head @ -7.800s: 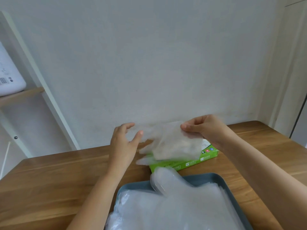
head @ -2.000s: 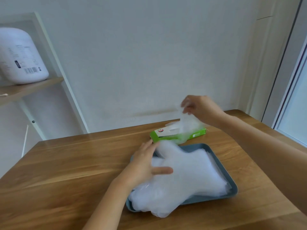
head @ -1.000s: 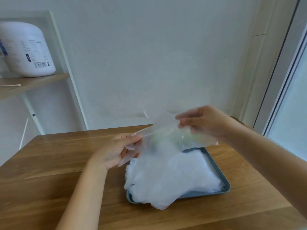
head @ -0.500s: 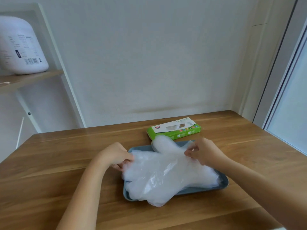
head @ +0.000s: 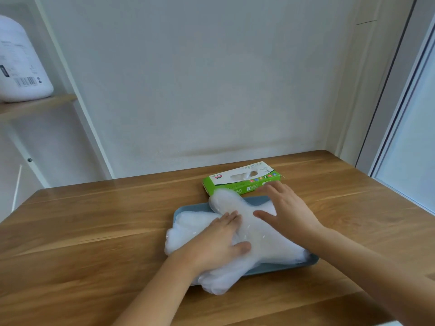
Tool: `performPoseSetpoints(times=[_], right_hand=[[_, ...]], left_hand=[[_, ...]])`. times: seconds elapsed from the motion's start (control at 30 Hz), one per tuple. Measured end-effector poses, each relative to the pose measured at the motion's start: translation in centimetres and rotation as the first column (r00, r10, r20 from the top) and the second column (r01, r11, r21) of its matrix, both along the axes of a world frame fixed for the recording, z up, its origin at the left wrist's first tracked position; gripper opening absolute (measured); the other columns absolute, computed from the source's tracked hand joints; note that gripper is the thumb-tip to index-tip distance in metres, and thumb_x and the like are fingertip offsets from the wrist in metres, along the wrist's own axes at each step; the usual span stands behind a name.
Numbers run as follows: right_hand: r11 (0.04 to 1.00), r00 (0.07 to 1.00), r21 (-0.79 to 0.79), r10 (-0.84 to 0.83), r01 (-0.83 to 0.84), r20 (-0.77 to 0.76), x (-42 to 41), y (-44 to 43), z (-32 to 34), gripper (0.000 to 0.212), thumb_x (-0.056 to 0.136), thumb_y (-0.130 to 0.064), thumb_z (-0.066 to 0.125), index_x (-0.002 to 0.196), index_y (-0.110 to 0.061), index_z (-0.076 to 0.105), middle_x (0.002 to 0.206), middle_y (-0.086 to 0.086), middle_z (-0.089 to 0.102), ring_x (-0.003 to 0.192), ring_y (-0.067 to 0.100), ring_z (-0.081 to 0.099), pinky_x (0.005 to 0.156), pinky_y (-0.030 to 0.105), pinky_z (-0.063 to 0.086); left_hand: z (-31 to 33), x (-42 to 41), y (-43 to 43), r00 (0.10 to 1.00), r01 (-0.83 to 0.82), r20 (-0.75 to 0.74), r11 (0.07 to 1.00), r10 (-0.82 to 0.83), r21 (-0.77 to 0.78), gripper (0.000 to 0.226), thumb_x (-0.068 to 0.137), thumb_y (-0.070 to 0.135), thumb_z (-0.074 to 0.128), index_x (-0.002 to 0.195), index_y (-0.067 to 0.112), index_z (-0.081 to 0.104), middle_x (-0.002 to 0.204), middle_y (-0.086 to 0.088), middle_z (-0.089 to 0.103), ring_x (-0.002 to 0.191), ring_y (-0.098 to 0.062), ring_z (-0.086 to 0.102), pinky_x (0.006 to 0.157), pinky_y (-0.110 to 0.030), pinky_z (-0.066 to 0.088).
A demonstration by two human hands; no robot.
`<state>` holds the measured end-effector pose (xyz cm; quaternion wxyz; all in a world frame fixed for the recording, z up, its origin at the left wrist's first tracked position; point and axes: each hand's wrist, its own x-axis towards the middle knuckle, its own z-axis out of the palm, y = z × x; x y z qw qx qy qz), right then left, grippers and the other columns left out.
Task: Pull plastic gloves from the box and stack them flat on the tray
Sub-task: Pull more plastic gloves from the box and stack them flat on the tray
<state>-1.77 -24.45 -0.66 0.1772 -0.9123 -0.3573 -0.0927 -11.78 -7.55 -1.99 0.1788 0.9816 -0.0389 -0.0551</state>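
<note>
A stack of clear plastic gloves (head: 266,241) lies on the blue-grey tray (head: 280,267) in the middle of the wooden table. The stack's cuffs hang over the tray's near left edge. My left hand (head: 219,243) presses flat on the left half of the stack, fingers straight. My right hand (head: 286,210) lies flat over the right half, fingers spread toward the box. Just behind the tray sits the green and white glove box (head: 240,178), with a bit of plastic showing in its top slot.
The wooden table (head: 94,231) stretches left and right of the tray. A white wall stands right behind the box. At far left, a white appliance (head: 21,67) sits on a wooden shelf. A window frame runs down the right side.
Half a second ago both hands pinched the top glove's edges as it came down onto the stack. Now they have let go and lie flat on top of the pile.
</note>
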Motion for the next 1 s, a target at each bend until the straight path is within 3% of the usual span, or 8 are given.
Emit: performPoseSetpoints(times=[0.13, 0.33, 0.53, 0.63, 0.7, 0.73, 0.8, 1.0], right_hand=[[0.911, 0.912, -0.117, 0.405, -0.396, 0.06, -0.6, 0.3, -1.1, 0.04, 0.094, -0.025, 0.057, 0.134, -0.026, 0.053, 0.14, -0.005, 0.049, 0.138, 0.014, 0.034, 0.115, 0.023, 0.007], [0.812, 0.941, -0.476, 0.309, -0.338, -0.141, 1.6, -1.5, -1.3, 0.071, 0.087, -0.066, 0.027, 0.15, -0.037, 0.012, 0.158, -0.017, 0.009, 0.145, 0.002, 0.004, 0.101, 0.013, -0.028], [0.81, 0.892, -0.487, 0.093, -0.326, -0.443, 3.6, -3.9, 1.3, 0.096, 0.069, -0.068, 0.065, 0.146, -0.053, 0.009, 0.153, -0.032, 0.004, 0.145, 0.014, -0.011, 0.117, 0.05, 0.005], [0.817, 0.893, -0.465, 0.127, -0.341, -0.432, 4.6, -3.6, 2.5, 0.078, 0.07, -0.065, 0.069, 0.138, -0.051, 0.036, 0.145, -0.026, 0.036, 0.141, 0.01, 0.021, 0.112, 0.037, 0.028], [0.88, 0.926, -0.359, 0.192, -0.31, -0.326, 5.7, -2.8, 3.0, 0.042, 0.08, -0.056, 0.064, 0.119, -0.042, 0.059, 0.117, -0.023, 0.058, 0.114, 0.002, 0.051, 0.085, 0.012, 0.04], [0.927, 0.947, -0.269, 0.192, -0.261, -0.258, 6.2, -2.3, 3.2, 0.028, 0.084, -0.049, 0.063, 0.109, -0.037, 0.066, 0.106, -0.021, 0.062, 0.1, 0.001, 0.057, 0.074, 0.01, 0.04], [0.983, 0.981, -0.081, 0.151, -0.162, -0.125, 8.0, -0.9, 3.1, 0.02, 0.089, -0.039, 0.061, 0.105, -0.029, 0.07, 0.101, -0.019, 0.062, 0.092, 0.005, 0.058, 0.071, 0.018, 0.039], [0.981, 0.981, 0.067, 0.186, -0.182, -0.063, 13.2, 4.2, 2.0, 0.021, 0.095, -0.029, 0.055, 0.109, -0.026, 0.07, 0.114, -0.003, 0.056, 0.099, 0.011, 0.046, 0.081, 0.02, 0.029]], left_hand=[[-0.4, 0.4, -0.2, 0.995, 0.016, -0.098, 0.997, -0.009, 0.07, 0.076, 0.098, 0.055, 0.034, 0.154, 0.018, -0.002, 0.162, 0.003, -0.009, 0.148, -0.008, -0.01, 0.117, -0.026, -0.006], [-0.1, 0.3, 0.9, 0.972, -0.057, -0.221, 0.992, 0.082, 0.113, 0.102, 0.085, 0.071, 0.046, 0.153, 0.024, -0.014, 0.159, 0.009, -0.021, 0.146, -0.009, -0.018, 0.12, -0.04, -0.009], [1.4, -0.5, 4.5, 0.929, -0.092, -0.327, 0.964, 0.173, 0.251, 0.119, 0.076, 0.067, 0.065, 0.151, 0.028, -0.018, 0.159, 0.004, -0.023, 0.147, -0.018, -0.02, 0.121, -0.042, -0.005], [2.5, -1.0, 5.2, 0.91, -0.087, -0.379, 0.973, 0.166, 0.216, 0.116, 0.074, 0.067, 0.066, 0.153, 0.03, -0.011, 0.16, 0.007, -0.016, 0.148, -0.016, -0.014, 0.12, -0.035, -0.003], [3.1, -1.1, 5.4, 0.916, -0.119, -0.369, 0.984, 0.16, 0.131, 0.109, 0.071, 0.071, 0.064, 0.154, 0.033, 0.005, 0.161, 0.01, 0.004, 0.149, -0.015, 0.005, 0.121, -0.034, 0.011], [3.5, -1.1, 5.5, 0.926, -0.152, -0.339, 0.987, 0.163, 0.061, 0.101, 0.069, 0.072, 0.062, 0.152, 0.033, 0.02, 0.157, 0.013, 0.022, 0.145, -0.014, 0.022, 0.118, -0.033, 0.022], [4.1, -0.6, 5.6, 0.949, -0.229, -0.232, 0.972, 0.213, -0.045, 0.083, 0.072, 0.069, 0.059, 0.143, 0.029, 0.041, 0.144, 0.013, 0.045, 0.133, -0.011, 0.042, 0.11, -0.027, 0.033], [6.0, 2.7, 6.5, 0.961, -0.264, 0.031, 0.942, 0.276, -0.208, 0.053, 0.089, 0.05, 0.058, 0.137, 0.032, 0.049, 0.14, 0.017, 0.049, 0.13, -0.001, 0.043, 0.108, -0.025, 0.034]])
